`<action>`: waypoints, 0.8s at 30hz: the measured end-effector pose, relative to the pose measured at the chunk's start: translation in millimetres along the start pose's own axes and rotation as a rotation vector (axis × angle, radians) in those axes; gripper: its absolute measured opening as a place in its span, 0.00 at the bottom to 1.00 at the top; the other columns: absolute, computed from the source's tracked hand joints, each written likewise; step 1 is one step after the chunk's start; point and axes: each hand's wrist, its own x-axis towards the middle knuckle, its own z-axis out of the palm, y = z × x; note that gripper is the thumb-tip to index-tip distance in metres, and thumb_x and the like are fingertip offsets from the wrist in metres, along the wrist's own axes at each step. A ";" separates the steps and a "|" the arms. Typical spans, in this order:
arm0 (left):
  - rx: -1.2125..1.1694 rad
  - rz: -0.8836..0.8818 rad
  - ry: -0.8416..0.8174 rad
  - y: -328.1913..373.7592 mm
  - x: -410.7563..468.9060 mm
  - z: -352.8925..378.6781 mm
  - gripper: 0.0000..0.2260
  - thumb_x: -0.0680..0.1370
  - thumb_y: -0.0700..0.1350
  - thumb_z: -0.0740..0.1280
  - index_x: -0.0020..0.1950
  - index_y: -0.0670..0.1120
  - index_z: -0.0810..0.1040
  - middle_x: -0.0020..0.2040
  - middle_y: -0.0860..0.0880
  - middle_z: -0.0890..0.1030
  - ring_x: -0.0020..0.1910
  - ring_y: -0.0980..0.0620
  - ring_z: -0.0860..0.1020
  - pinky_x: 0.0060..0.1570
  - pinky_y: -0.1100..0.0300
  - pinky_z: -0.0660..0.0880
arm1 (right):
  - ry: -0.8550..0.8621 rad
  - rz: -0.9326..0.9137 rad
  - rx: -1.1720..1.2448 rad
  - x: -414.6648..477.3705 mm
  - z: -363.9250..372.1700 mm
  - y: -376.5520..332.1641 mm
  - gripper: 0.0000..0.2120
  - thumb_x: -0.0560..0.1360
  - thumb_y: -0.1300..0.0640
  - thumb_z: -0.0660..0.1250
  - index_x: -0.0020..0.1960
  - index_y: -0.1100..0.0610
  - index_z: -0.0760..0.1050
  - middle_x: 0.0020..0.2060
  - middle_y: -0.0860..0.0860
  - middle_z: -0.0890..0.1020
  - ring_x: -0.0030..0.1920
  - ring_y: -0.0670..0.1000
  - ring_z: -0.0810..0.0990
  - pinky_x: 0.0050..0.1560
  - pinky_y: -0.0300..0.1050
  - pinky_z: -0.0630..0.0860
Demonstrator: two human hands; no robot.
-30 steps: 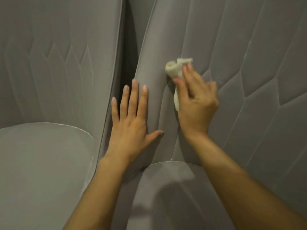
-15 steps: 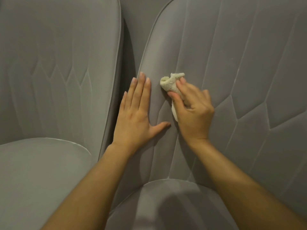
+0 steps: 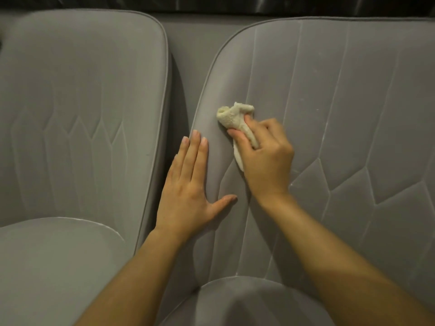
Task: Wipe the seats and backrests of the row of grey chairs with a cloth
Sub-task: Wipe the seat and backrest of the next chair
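The right hand point(image 3: 263, 158) pinches a small, crumpled cream terry cloth point(image 3: 235, 118) against the grey quilted backrest point(image 3: 329, 102) of the right chair — soft and light, best held bunched — while the left hand point(image 3: 188, 191) rests flat, fingers straight.

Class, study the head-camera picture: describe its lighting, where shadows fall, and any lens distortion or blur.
Head view: dim, even light, no glare; deep shadow fills the gap between the left backrest and right backrest; a soft shadow darkens the near seat; the wide lens bows the backrest edges; left hand, right hand and cloth look sharp.
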 end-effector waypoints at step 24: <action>0.098 -0.045 -0.043 18.0 52.8 -11.6 0.46 0.73 0.70 0.58 0.76 0.47 0.37 0.77 0.48 0.39 0.77 0.50 0.40 0.74 0.48 0.42 | 0.028 -0.085 -0.163 117.9 -17.1 2.3 0.14 0.78 0.53 0.61 0.59 0.58 0.76 0.53 0.55 0.80 0.52 0.53 0.76 0.51 0.39 0.67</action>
